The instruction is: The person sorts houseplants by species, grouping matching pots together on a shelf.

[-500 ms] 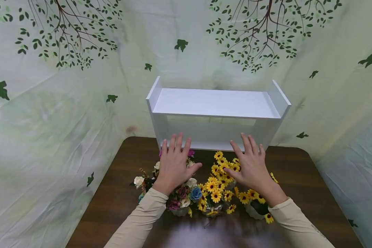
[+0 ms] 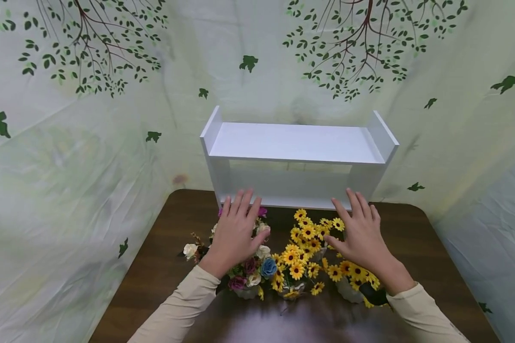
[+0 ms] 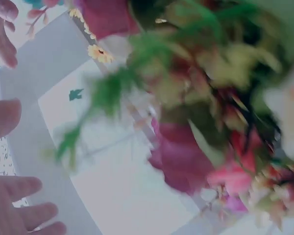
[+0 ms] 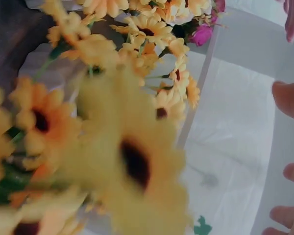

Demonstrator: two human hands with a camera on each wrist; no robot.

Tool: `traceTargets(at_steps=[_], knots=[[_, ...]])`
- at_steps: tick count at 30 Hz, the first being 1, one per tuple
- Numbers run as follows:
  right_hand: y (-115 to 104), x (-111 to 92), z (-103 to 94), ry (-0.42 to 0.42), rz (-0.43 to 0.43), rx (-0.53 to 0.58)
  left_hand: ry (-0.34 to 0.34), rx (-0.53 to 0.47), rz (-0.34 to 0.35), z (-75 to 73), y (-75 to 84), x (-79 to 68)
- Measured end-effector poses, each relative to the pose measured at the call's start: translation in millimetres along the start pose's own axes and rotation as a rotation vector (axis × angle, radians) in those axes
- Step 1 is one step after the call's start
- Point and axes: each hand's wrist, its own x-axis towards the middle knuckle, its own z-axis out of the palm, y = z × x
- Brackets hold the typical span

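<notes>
My left hand [image 2: 236,236] hovers with spread, straight fingers above a pot of mixed artificial flowers in purple, cream and blue [image 2: 268,267]. My right hand [image 2: 365,240] is held the same way over yellow artificial sunflowers [image 2: 355,271], palm down. Neither hand holds anything. Between the hands stand more yellow sunflowers [image 2: 298,257]. In the left wrist view a purple bloom [image 3: 181,156] is close to the camera, and fingers [image 3: 24,188] show at the left edge. A blurred yellow sunflower [image 4: 137,147] fills much of the right wrist view. Hands and blooms partly hide the pots.
A white two-tier shelf [image 2: 296,143] stands at the back of the dark brown table [image 2: 146,271], behind the flowers. A cloth backdrop [image 2: 257,95] printed with leaves and branches hangs behind and at the sides.
Both hands have drawn slightly back towards me and farther apart, the right one shifting to the right. The flowers and shelf hold their places on the table.
</notes>
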Motion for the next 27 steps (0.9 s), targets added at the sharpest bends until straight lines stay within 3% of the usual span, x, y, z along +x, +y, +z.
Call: traceTargets(at_steps=[4, 7, 12, 17, 23, 27], knots=[[12, -13, -10.4, 0.044, -0.037, 0.051, 0.157, -0.133, 0.051, -5.8, -14.0, -4.3], [22, -21, -18.7, 0.096, -0.071, 0.073, 0.287, -0.244, 0.05, -11.7, -30.0, -4.9], [38, -33, -30.3, 0.152, -0.072, 0.108, 0.374, -0.424, -0.097, -23.6, -59.2, -3.2], [54, -45, -36.9, 0.153, -0.05, 0.115, 0.331, -0.506, -0.271, -33.1, -86.1, 1.0], [73, -60, -43.3, 0.142, -0.036, 0.101, 0.171, -0.528, -0.432, -38.4, -106.4, 9.5], [83, -67, -46.7, 0.105, -0.004, 0.138, 0.061, -0.561, -0.502, -40.6, -115.2, 20.5]])
